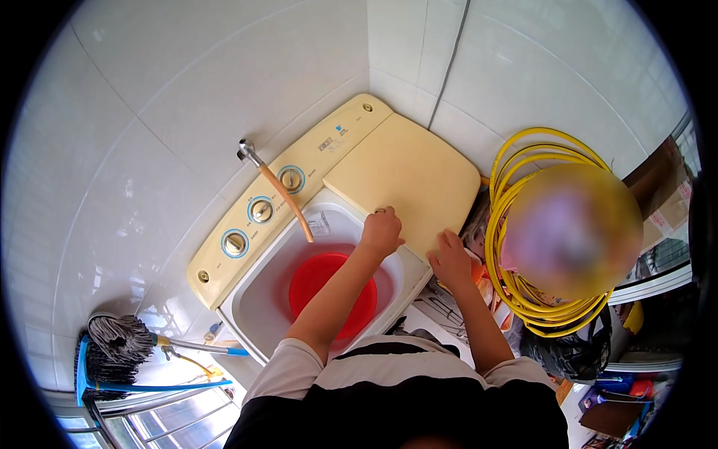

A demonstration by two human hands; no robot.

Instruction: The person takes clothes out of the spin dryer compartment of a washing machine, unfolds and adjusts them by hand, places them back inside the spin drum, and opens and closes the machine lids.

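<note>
Nearest, at the bottom center of the frame, are the person's white sleeves (284, 370) and dark top (396, 411). Ahead of them, a cream washing machine (351, 135) fills the middle of the frame, set slantwise in a corner where pale tiled walls (187, 75) meet. Its pale tub (250, 303) lies uncovered at center left, with one red basin (310, 280) inside, partly behind the left forearm. One flat cream lid (407, 168) covers the part beside it, at the center and upper center. Along the back panel are three dials (260, 210), and one metal tap (248, 150) has an orange-brown hose (283, 196) running down to above the tub.

At lower left are one grey mop head (120, 338) and one long blue-edged tool with dark bristles (112, 370). At right, several loops of yellow hose (495, 224) surround a blurred round patch; what it covers cannot be told. One black plastic bag (572, 348) sits below the loops, and a brown box (662, 183) is at upper right.

The left grip (383, 230) is narrow, fingers curled in at the lid's tub-side edge. The right grip (449, 258) has bent fingers at the lid's near edge, at center right. How far it opens, and whether either one pinches the lid, cannot be told.
</note>
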